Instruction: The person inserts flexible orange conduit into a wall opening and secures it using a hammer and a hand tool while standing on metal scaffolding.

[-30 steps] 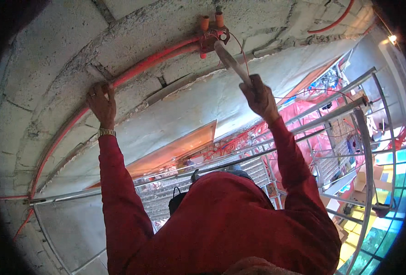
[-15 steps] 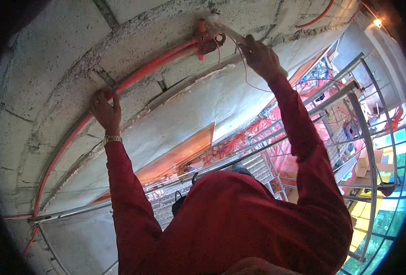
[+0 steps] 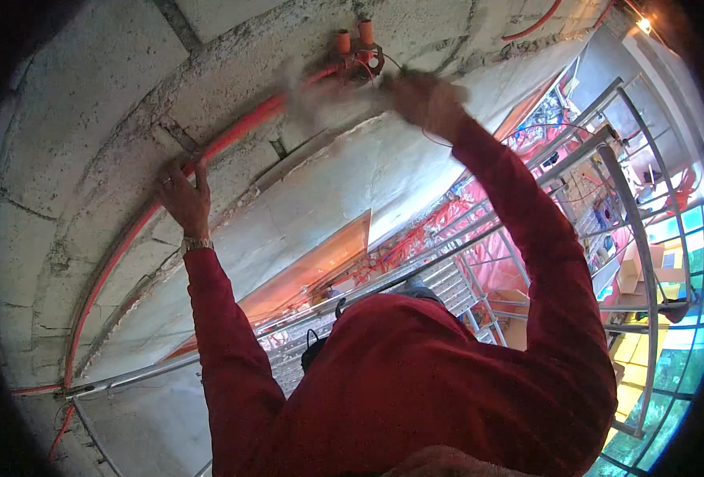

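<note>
While two red-sleeved arms reach up and forward over a red-clad torso, the person's two bare hands work at a rough grey block wall (image 3: pixel 113 87). One red conduit run (image 3: pixel 244 123) curves along it from lower left to one small reddish box (image 3: pixel 360 60) near the top centre; whether the run is a single tube near the box is hard to tell. Two short orange tube stubs (image 3: pixel 366 33) stand side by side at the box's upper edge, and thin wires hang beside it. One separate red tube (image 3: pixel 533 25) lies on the wall at upper right.

The left arm is nearly straight, with one metal-banded watch (image 3: pixel 197 244) at its wrist. The left hand (image 3: pixel 183 195) is partly closed, thumb and fingers astride the conduit well to the left of the box; how firmly it presses cannot be told.

The right arm is bent at the elbow and raised. The right hand (image 3: pixel 430 103), blurred, is curled around one pale tool (image 3: pixel 320 102), which smears leftward just below the box, in front of the conduit; its shape is unclear.

Behind and below are metal rails (image 3: pixel 643 262) and one leaning orange panel (image 3: pixel 320 270).
</note>
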Demonstrator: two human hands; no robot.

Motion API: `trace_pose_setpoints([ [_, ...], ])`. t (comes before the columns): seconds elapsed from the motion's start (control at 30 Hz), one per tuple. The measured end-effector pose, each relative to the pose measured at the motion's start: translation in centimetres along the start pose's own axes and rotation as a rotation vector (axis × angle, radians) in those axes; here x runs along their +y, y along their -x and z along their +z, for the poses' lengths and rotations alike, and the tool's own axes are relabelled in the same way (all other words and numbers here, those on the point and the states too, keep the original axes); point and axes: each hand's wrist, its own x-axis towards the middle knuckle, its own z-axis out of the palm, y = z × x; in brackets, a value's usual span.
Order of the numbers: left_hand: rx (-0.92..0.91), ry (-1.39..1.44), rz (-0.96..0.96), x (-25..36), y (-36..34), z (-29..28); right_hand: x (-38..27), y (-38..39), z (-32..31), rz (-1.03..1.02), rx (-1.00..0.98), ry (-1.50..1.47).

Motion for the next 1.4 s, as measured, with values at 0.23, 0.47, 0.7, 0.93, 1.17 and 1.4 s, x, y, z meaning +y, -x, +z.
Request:
trace_pose_setpoints([
  [0.23,-0.141,0.130,-0.090,0.1,0.1,0.4,1.0,-3.8,-4.9,0.847,0.085,-0.307],
  [0.47,-0.068,0.188,-0.081,-0.9,-0.2,-1.1,-4.5,-8.3,-8.6,0.268,0.252,-0.236],
  [0.7,-0.160,0.218,-0.077,1.1,-0.6,0.7,6.4,7.3,2.0,0.850,-0.336,-0.062],
  [0.93,-0.160,0.124,-0.066,0.2,-0.2,0.0,-0.3,7.6,-0.9,0.931,-0.074,-0.393],
  [1.17,-0.117,0.127,-0.079,-1.0,0.1,-0.9,-3.6,-2.9,-5.0,0.397,0.083,-0.297],
  [1.4,-0.192,0.105,-0.035,1.1,-0.7,0.9,1.7,5.5,4.0,0.907,-0.001,-0.321],
])
